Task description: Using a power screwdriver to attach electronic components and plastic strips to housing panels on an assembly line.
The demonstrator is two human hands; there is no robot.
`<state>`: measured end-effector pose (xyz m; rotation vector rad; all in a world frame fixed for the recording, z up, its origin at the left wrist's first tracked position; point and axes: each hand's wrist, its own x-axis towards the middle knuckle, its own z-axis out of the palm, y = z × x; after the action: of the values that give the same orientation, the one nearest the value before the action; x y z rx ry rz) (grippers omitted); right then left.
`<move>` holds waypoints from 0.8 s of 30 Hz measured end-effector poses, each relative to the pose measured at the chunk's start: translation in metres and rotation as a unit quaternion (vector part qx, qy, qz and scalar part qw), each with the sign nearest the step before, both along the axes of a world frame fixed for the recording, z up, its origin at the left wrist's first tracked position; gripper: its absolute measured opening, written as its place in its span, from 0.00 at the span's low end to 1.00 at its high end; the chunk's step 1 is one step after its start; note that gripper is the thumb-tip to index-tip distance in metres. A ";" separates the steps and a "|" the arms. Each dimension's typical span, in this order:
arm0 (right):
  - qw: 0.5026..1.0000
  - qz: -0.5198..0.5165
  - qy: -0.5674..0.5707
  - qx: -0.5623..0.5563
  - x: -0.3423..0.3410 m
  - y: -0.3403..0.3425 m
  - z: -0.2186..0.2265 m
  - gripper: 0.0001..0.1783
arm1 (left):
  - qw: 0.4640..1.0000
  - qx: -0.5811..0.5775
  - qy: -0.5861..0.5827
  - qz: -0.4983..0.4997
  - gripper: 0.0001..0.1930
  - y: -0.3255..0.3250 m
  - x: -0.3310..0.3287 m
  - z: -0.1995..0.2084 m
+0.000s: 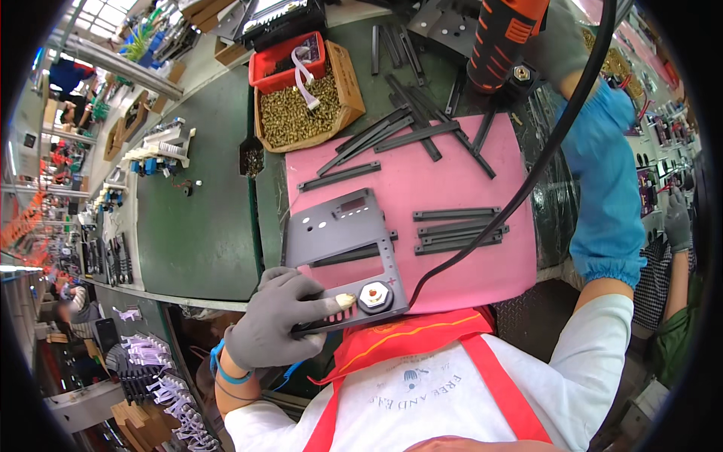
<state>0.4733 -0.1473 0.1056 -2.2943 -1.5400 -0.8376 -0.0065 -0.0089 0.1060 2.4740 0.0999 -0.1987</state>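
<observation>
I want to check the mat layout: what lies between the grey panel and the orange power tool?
In the head view, loose dark metal strips lie on the pink mat between the grey panel and the orange power tool.

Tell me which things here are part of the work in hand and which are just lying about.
In hand:
left hand holding grey metal panel
right hand gripping orange power screwdriver

Lying about:
box of brass screws
red tray
loose black strips on the pink mat

A cardboard box of brass screws sits beside a red bin. Loose grey metal strips lie on the pink mat.
</observation>
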 end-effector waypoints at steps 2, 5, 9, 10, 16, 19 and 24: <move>1.000 0.010 0.003 0.020 -0.042 -0.035 0.016 0.14 | 0.999 -0.024 -0.036 -0.021 0.30 -0.001 0.004 -0.008; 1.000 -0.006 0.010 0.016 -0.106 -0.091 0.026 0.09 | 0.998 -0.016 -0.056 -0.022 0.30 0.002 0.009 -0.018; 0.993 -0.074 0.071 -0.055 -0.172 -0.145 0.030 0.09 | 0.997 0.010 -0.077 -0.012 0.28 0.015 0.020 -0.034; 0.997 -0.029 0.047 -0.046 -0.184 -0.154 0.030 0.10 | 0.996 0.011 -0.084 -0.014 0.28 0.019 0.024 -0.039; 0.972 0.082 0.156 -0.154 -0.245 -0.181 0.012 0.10 | 0.990 0.039 -0.133 0.015 0.28 0.018 0.039 -0.056; 0.957 0.144 0.181 -0.173 -0.267 -0.168 -0.016 0.04 | 0.986 0.115 -0.121 0.005 0.29 0.004 0.026 -0.056; 0.937 0.216 0.179 -0.208 -0.291 -0.131 -0.068 0.02 | 0.987 0.154 -0.015 0.032 0.35 -0.011 0.008 -0.064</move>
<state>0.1827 -0.2782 0.0381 -2.0628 -2.0643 0.0275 0.0016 -0.0200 0.0417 2.7752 0.2123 -0.1263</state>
